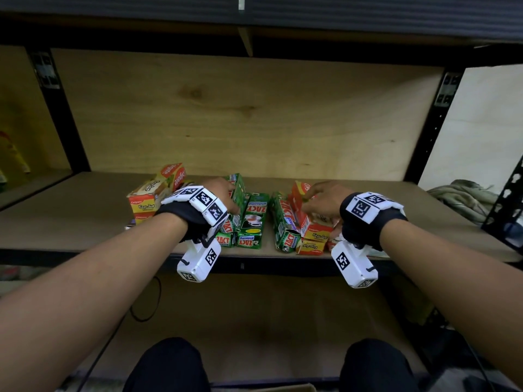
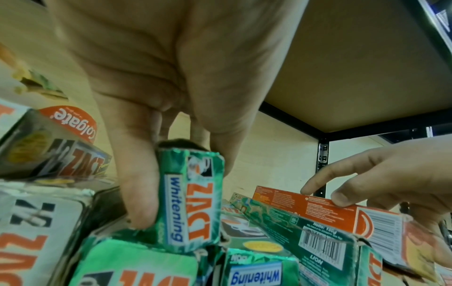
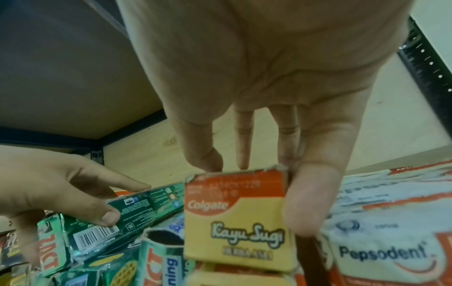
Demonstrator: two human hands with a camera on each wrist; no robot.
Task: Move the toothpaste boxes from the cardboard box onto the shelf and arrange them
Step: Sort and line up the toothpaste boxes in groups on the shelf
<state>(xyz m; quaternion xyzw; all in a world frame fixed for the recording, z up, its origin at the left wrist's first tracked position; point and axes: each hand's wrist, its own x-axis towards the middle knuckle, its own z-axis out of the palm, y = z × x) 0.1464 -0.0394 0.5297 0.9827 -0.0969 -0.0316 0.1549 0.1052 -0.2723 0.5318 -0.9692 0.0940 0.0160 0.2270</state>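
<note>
Several toothpaste boxes lie on the wooden shelf (image 1: 70,222). My left hand (image 1: 226,196) grips a green Zact box (image 2: 193,197) on its narrow edge, thumb on one side and fingers on the other, over other green Zact boxes (image 1: 253,219). My right hand (image 1: 317,199) holds an orange Colgate Kayu Sugi box (image 3: 237,218) by its sides, on top of another orange box (image 1: 310,246). Left of it, a green Zact box (image 1: 283,224) leans against this orange stack.
Orange Colgate boxes (image 1: 152,196) are stacked at the left, behind my left wrist. White Pepsodent boxes (image 3: 381,241) lie right of my right hand. A crumpled cloth (image 1: 464,199) and a black bracket (image 1: 506,205) sit at the shelf's right end. A cardboard edge (image 1: 283,388) shows between my knees.
</note>
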